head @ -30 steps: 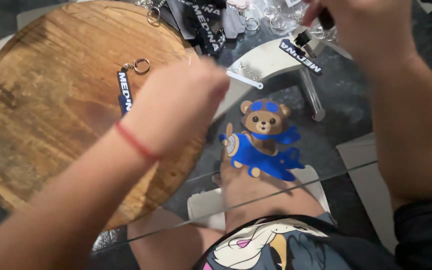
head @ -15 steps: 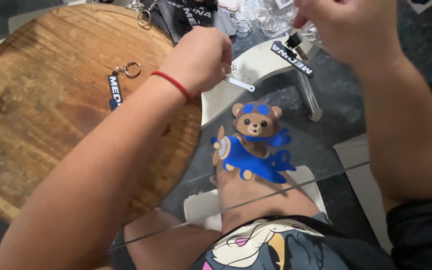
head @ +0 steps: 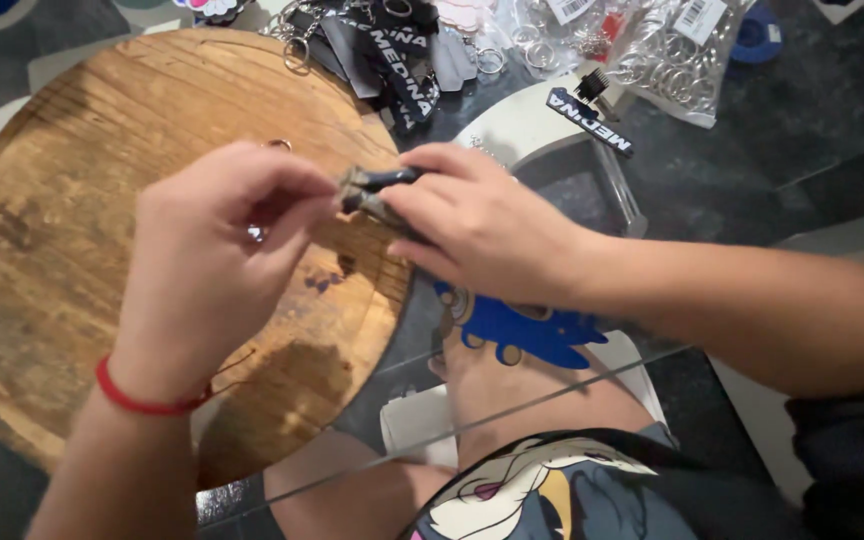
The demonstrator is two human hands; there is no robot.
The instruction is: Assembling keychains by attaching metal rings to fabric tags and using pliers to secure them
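— What do we have in our hands?

— Our right hand (head: pixel 492 230) is closed around a pair of dark pliers (head: pixel 377 190), whose tips stick out past the thumb toward the left. Our left hand (head: pixel 217 245) has thumb and fingers pinched together right at those tips.

— Pinching what?

— Something small; a bit of metal ring (head: pixel 255 234) glints under the fingers, but we cannot tell more. A red band (head: pixel 142 400) sits on that wrist.

— And where is all this?

— Both hands meet above the round wooden board (head: pixel 62 230), near its right edge. The board lies on the glass desk (head: pixel 792 150).

— What lies beyond?

— At the top, just past the board, a heap of dark tags (head: pixel 392 50) with rings. Right of them, clear bags of key rings (head: pixel 652 50). One more tag (head: pixel 592 120) rests on a white stand (head: pixel 532 130). Below our right hand, a blue sticker (head: pixel 517 330) shows on our leg under the glass.
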